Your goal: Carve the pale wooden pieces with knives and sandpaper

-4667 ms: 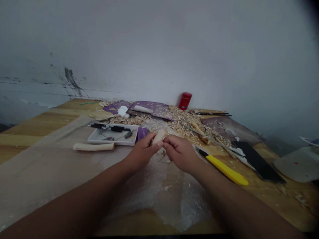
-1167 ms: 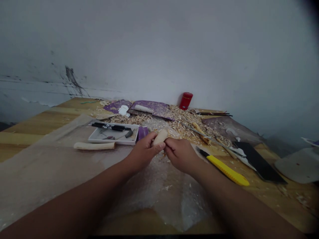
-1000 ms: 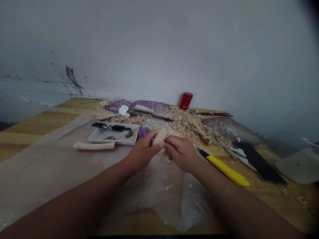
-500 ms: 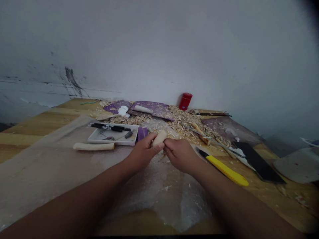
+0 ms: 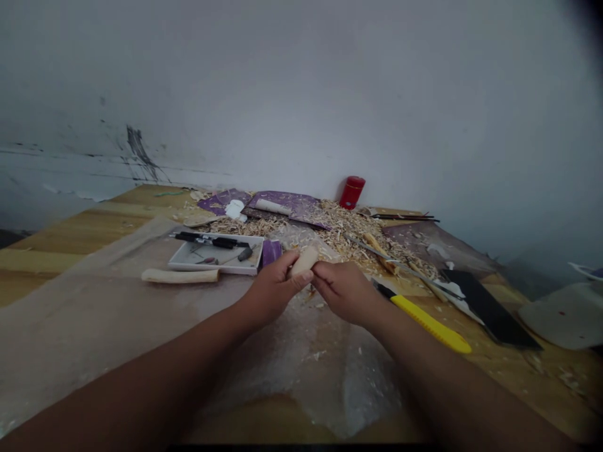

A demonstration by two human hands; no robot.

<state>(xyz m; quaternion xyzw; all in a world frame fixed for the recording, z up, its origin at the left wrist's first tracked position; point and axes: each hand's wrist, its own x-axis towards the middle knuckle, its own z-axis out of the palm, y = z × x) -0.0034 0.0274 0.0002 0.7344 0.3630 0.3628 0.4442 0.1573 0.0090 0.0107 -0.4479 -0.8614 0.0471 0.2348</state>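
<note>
Since the left hand (image 5: 273, 290) clamps the pale wooden piece (image 5: 305, 262) firmly against its palm, the right hand (image 5: 346, 293) can pinch its lower end, both grips closed over bubble wrap (image 5: 325, 383) on the desk (image 5: 70, 242), beside a yellow utility knife (image 5: 428, 323).

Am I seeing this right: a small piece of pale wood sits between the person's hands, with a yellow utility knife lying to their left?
No: the head view shows the yellow utility knife to the right of the left hand and right hand, not their left. The piece of pale wood does sit between them.
</note>
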